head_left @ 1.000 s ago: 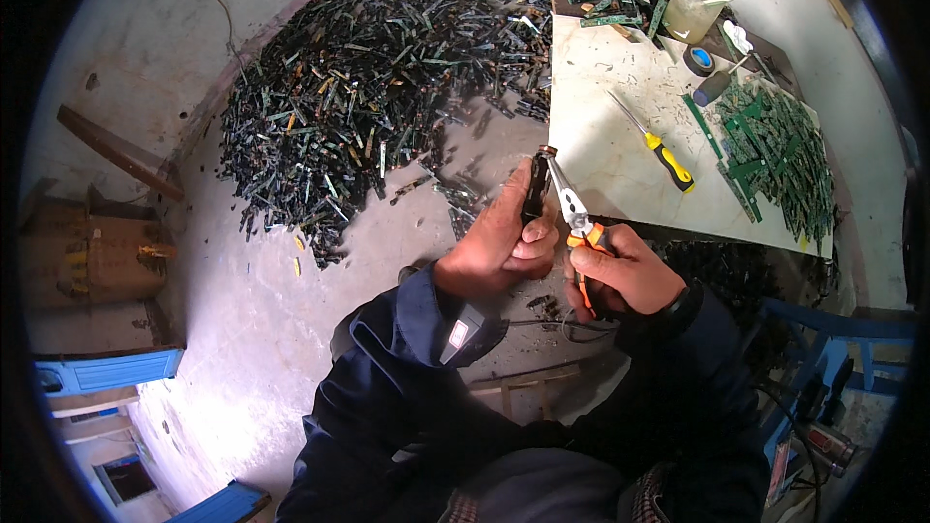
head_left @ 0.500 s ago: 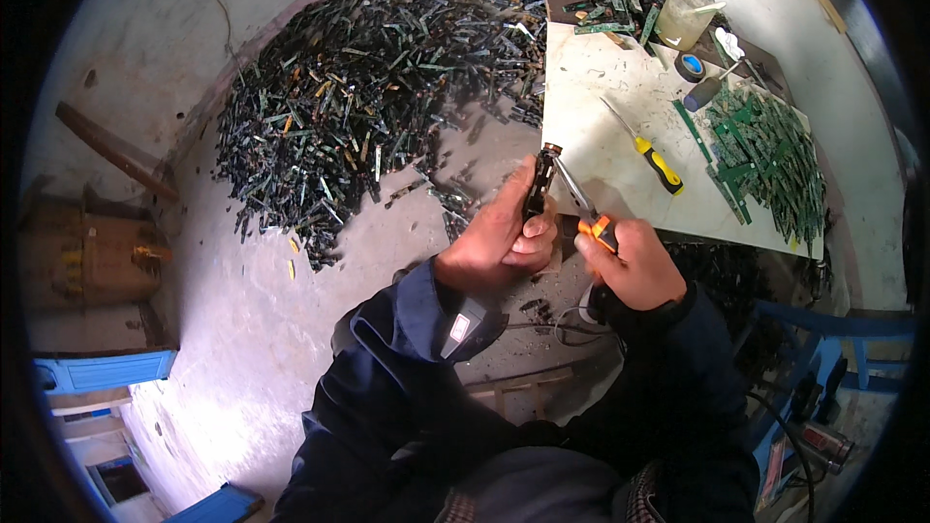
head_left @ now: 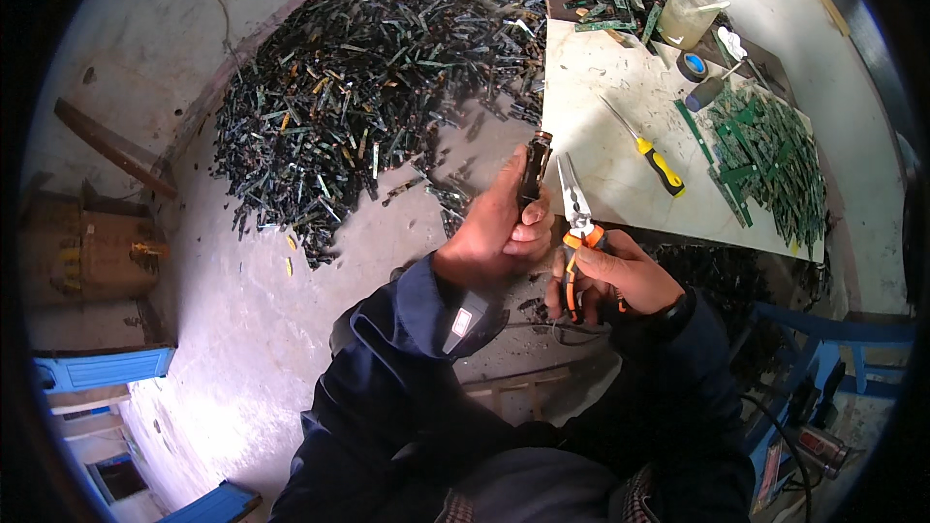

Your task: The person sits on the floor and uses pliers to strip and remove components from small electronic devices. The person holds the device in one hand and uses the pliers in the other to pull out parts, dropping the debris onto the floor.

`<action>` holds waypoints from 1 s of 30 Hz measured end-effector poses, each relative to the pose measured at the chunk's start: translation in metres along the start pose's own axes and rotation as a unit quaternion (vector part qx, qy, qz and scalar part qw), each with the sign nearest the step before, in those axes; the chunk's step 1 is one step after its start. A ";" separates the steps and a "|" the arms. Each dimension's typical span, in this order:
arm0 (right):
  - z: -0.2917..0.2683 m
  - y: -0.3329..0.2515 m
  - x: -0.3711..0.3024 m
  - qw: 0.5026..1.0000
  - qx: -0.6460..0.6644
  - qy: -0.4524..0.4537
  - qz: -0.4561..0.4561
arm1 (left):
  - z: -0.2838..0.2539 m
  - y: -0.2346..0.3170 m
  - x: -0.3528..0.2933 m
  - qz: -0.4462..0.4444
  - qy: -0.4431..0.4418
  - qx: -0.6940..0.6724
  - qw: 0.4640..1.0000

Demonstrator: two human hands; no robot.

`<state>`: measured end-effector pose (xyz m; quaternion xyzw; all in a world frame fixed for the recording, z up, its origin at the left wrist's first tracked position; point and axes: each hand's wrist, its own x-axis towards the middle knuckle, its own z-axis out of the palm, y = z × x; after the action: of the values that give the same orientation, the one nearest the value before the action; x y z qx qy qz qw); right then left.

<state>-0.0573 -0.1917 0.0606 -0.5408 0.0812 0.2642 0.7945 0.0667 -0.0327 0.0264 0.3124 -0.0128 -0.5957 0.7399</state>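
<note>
My left hand [head_left: 496,228] is closed round a slim black part [head_left: 534,169] with a coppery end that points up and away from me. In my right hand [head_left: 620,276] is a pair of long-nose pliers [head_left: 578,203] with orange and black handles. The tips of the pliers stand slightly apart, just right of the black part and not touching it. Beyond the pliers a yellow and black screwdriver [head_left: 661,167] lies on a white board [head_left: 601,116]. A heap of green circuit board strips [head_left: 770,160] covers the board's right side.
A large pile of dark strips [head_left: 339,116] spreads over the floor ahead and left. A cloudy cup [head_left: 688,16], a tape roll [head_left: 691,66] and a dark-handled tool [head_left: 705,92] sit at the board's far right. Blue furniture [head_left: 838,324] stands at right, a cardboard box [head_left: 116,252] at left.
The pliers have come back from the black part and swung more upright, my right hand turning so their handles show. My left hand has shifted slightly up and left, still holding the part.
</note>
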 end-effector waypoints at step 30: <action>0.001 -0.002 0.003 0.996 0.080 0.002 0.027 | 0.006 -0.004 0.001 0.035 0.001 0.130 0.991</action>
<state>-0.0541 -0.1903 0.0610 -0.4738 0.1183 0.2772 0.8275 0.0613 -0.0371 0.0294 0.4060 -0.1007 -0.5624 0.7132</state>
